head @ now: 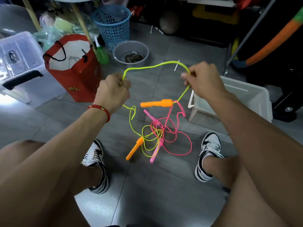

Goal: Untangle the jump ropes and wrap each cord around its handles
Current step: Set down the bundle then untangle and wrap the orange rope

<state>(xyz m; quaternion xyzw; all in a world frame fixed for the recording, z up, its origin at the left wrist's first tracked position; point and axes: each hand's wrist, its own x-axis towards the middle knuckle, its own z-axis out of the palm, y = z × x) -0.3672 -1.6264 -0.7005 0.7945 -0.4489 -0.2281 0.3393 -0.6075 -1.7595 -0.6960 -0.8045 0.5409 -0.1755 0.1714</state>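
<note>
Pinching the yellow-green cord (pixel 152 66) in curled fingers, the left hand (pixel 113 91) and right hand (pixel 203 79) lift a span at twelve o'clock above the knot. One orange handle (pixel 157 103) dangles; the other orange handle (pixel 134 150) and pink cord (pixel 177 138) lie tangled on the floor (pixel 65 122) at six. Untangling is underway; next, probably, feeding the yellow-green strand out of the pink loops.

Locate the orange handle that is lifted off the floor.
In the head view, the raised orange handle hangs just right of centre, below and between the left hand and right hand, left of the white bin.
</note>
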